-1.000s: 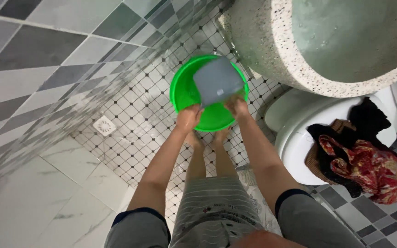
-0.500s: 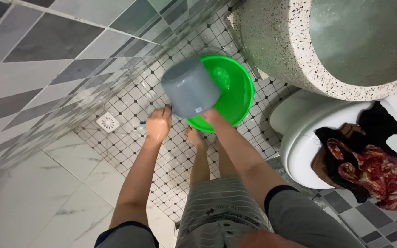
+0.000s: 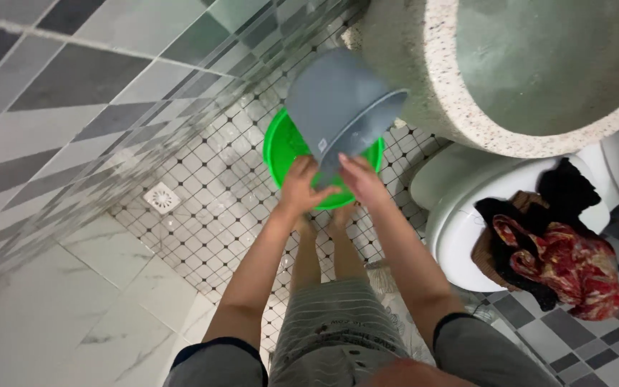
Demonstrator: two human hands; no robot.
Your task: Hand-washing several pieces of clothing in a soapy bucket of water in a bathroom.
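Grey and white tiles cover the bathroom wall, and small diamond tiles make up the wet floor (image 3: 209, 193) where a green basin (image 3: 281, 147) sits. Above the basin, both hands hold a grey bucket (image 3: 334, 107), tipped so its open mouth faces right and downward, likely so anything inside runs into the basin below. The left hand (image 3: 302, 188) is closed around the bucket's lower edge, fingers wrapped on it. The right hand (image 3: 358, 179) grips the rim beside it, fingers pressed together. Both arms reach straight forward and down from the shoulders. Right of the basin stands a big speckled stone tub (image 3: 424, 64), and further right a white toilet (image 3: 453, 215) with dark and red clothes (image 3: 560, 258) piled on its lid.
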